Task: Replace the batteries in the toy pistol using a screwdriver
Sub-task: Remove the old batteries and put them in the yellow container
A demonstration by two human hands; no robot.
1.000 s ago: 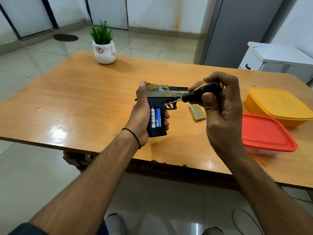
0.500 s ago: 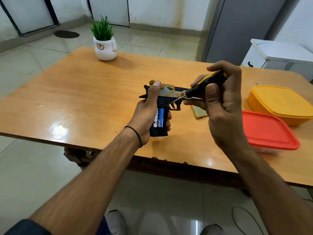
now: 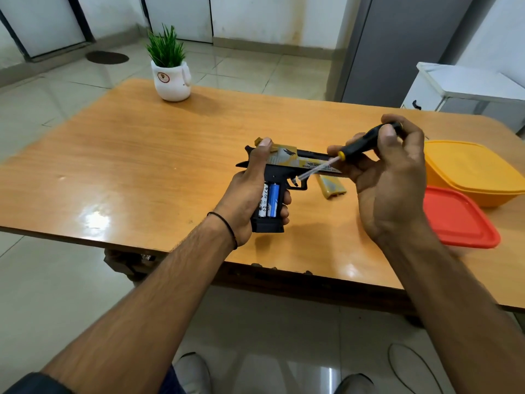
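Observation:
My left hand [image 3: 247, 194] grips the black and yellow toy pistol [image 3: 292, 163] by its handle, above the wooden table [image 3: 142, 155]. The handle's compartment is uncovered and shows two batteries [image 3: 270, 199], one white and one blue. My right hand [image 3: 389, 177] holds the black-handled screwdriver [image 3: 360, 145], its shaft slanting down-left with the tip near the trigger guard. The yellow battery cover [image 3: 332, 187] lies on the table behind the pistol, partly hidden by my right hand.
A yellow lidded box [image 3: 477, 172] and a red-lidded box [image 3: 460, 220] sit at the table's right. A potted plant in a white pot [image 3: 170, 78] stands at the far edge. A white cabinet [image 3: 466, 86] is beyond the table.
The screwdriver has tilted steeper, with its tip moving from beside the pistol's body down to the trigger guard. The pistol has turned a little in my left hand.

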